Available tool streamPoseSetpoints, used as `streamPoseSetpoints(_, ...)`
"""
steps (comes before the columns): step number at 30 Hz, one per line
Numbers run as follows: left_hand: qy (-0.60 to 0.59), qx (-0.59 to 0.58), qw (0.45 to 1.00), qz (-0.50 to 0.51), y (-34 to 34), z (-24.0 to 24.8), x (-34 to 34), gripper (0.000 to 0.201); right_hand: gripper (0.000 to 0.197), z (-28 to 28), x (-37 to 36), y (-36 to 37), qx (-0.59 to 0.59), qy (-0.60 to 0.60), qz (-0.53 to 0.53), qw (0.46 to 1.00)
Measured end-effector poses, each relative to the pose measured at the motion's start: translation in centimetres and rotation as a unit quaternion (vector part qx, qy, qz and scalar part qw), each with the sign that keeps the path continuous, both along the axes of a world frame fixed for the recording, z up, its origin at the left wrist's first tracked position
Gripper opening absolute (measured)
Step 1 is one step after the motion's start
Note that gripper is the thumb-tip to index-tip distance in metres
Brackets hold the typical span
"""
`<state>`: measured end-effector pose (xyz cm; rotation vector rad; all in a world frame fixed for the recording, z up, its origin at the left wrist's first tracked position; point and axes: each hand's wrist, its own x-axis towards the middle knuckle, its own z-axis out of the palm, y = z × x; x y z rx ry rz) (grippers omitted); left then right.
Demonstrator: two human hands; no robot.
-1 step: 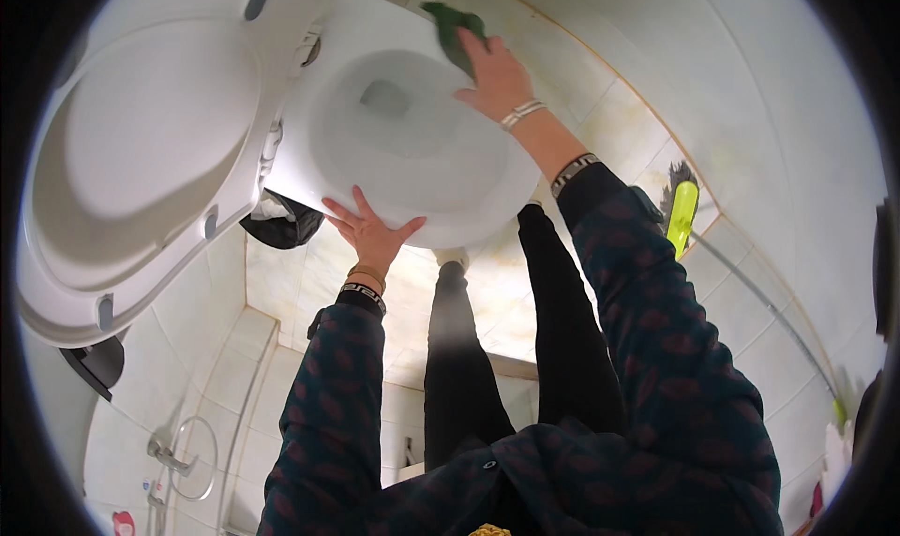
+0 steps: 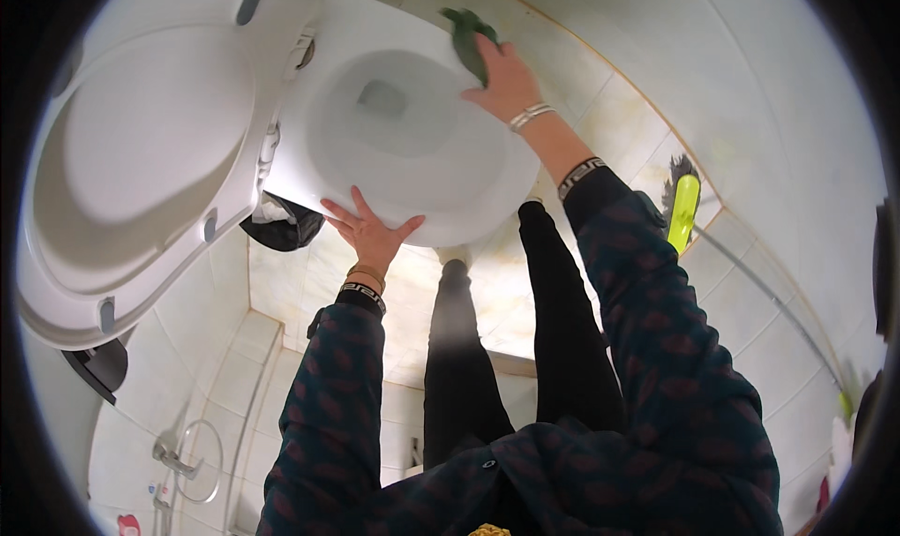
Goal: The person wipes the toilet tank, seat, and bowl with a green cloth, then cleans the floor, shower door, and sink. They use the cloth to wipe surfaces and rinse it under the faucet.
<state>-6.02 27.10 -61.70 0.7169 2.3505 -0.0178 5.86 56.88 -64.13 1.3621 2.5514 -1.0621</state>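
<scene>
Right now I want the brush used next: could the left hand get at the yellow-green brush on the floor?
Probably not directly. The left hand rests flat on the toilet bowl's near rim, while the brush lies beyond the right arm and both legs; the right hand, holding a green cloth, is nearer.

Head view, looking down past legs in black trousers. L hand (image 2: 367,231) flat, fingers spread, on near rim of white toilet bowl (image 2: 422,175). R hand (image 2: 506,84) presses green cloth (image 2: 467,37) onto far rim, bracelet on wrist. Lid (image 2: 141,161) up, to the left. Black bin bag (image 2: 281,226) just beside bowl, under lid edge. Yellow-green brush (image 2: 683,210) on tiled floor (image 2: 600,76), right of R forearm. Both sleeves dark, patterned. Chrome tap fitting (image 2: 173,459) low left on tiled wall.
</scene>
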Motion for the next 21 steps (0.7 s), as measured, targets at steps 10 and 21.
streamPoseSetpoints(10, 0.010, 0.001, 1.000, -0.024, -0.5, -0.8, -0.3, 0.137, 0.106, -3.4, 13.0, -12.7, -0.298, 0.196, -0.378, 0.854)
streamPoseSetpoints(21, 0.036, -0.045, 0.998, -0.040, -0.5, -1.3, -0.9, 0.134, 0.094, -2.6, 10.0, -9.1, -0.040, 0.251, -0.280, 0.926)
